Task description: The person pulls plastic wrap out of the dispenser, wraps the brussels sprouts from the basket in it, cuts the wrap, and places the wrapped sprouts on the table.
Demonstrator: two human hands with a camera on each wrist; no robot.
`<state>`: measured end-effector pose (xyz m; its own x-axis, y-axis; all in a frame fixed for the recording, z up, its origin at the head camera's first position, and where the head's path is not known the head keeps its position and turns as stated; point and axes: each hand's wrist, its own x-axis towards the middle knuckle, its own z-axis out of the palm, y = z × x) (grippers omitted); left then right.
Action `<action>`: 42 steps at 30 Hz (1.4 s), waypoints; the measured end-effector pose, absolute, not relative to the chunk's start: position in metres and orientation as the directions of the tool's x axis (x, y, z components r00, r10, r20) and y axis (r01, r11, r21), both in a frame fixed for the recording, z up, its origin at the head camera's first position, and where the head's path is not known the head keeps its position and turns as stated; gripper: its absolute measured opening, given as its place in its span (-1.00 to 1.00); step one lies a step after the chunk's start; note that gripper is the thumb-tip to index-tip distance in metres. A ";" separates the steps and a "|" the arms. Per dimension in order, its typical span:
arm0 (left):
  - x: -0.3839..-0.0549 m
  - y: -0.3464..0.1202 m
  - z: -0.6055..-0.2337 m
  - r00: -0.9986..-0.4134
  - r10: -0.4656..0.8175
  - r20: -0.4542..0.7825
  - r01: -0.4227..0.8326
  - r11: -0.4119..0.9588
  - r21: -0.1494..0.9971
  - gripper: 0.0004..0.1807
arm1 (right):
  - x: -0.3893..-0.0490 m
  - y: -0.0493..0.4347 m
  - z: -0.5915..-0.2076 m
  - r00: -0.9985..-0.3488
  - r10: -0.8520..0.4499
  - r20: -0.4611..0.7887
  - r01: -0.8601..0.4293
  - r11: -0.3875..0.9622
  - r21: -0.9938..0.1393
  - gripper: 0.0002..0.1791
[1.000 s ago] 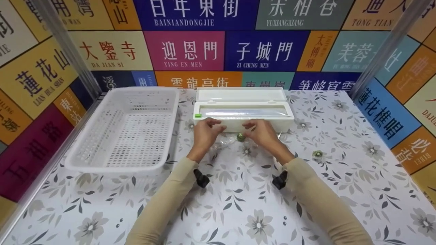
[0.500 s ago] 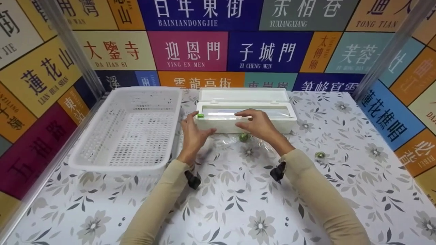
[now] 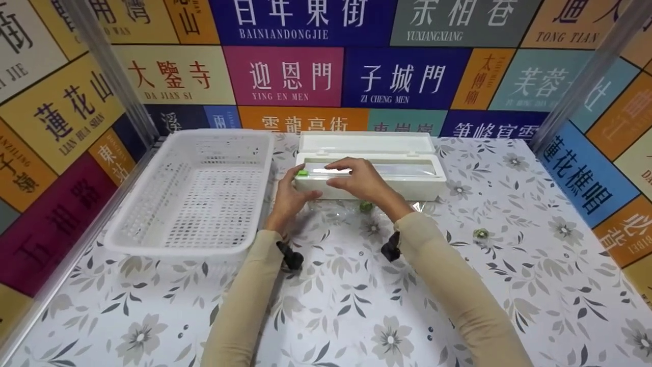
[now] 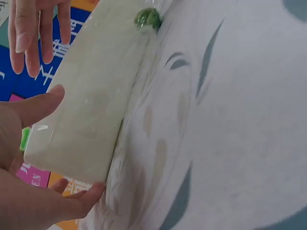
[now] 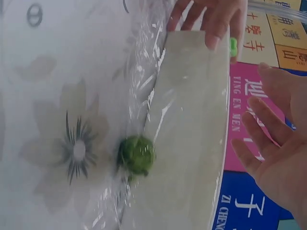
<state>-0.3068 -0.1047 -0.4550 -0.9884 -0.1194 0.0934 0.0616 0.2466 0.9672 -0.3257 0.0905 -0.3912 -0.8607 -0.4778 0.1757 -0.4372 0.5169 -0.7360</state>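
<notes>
A white cling film dispenser (image 3: 402, 189) stands with its lid raised, showing the film roll inside. My left hand (image 3: 290, 198) grips its left end, thumb along the front, beside the green slide cutter (image 3: 302, 174). Above the dispenser's front edge hovers my right hand (image 3: 360, 179), fingers apart from the thumb and holding nothing. Clear cling film (image 5: 139, 96) drapes down the dispenser's front onto the table. Under or against that film sits a small round green vegetable (image 5: 137, 154), whose exact kind I cannot tell.
A white perforated plastic basket (image 3: 204, 214) stands at the left. A second small green vegetable (image 3: 480, 234) lies to the right, seemingly in clear film. Behind the flower-patterned table (image 3: 346, 306) rises a colourful sign-covered wall (image 3: 285, 76).
My left hand has moved left from the dispenser's front to its left end. My right hand has risen above the front edge and shifted left toward the cutter.
</notes>
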 end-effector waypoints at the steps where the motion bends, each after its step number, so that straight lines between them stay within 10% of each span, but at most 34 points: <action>1: -0.308 -0.106 -0.455 -0.989 -0.116 0.088 0.059 0.234 0.970 -0.13 | -0.326 0.086 -0.392 -0.856 -0.484 0.180 -0.444 0.512 -0.736 -0.59; 42: -0.323 -0.117 -0.477 -0.952 -0.215 0.218 0.188 0.153 0.970 -0.46 | -0.334 0.015 -0.411 -0.939 -0.273 0.210 -0.345 0.748 -0.567 -0.74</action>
